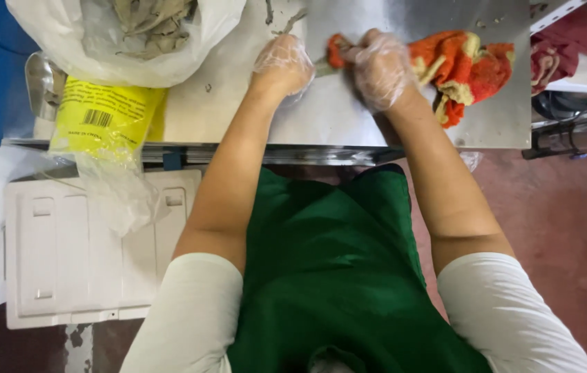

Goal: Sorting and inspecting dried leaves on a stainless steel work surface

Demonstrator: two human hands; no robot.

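Gloved left hand point(282, 63) gripped small pale item, identity unclear; right hand point(381, 68) bunched orange cloth point(463, 69) against it, far on steel desk point(335, 114). Best: steady item, wipe firmly.

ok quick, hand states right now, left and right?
Left hand: gloved, curled shut; what it grips cannot be told.
Right hand: gloved, closed on the orange cloth.
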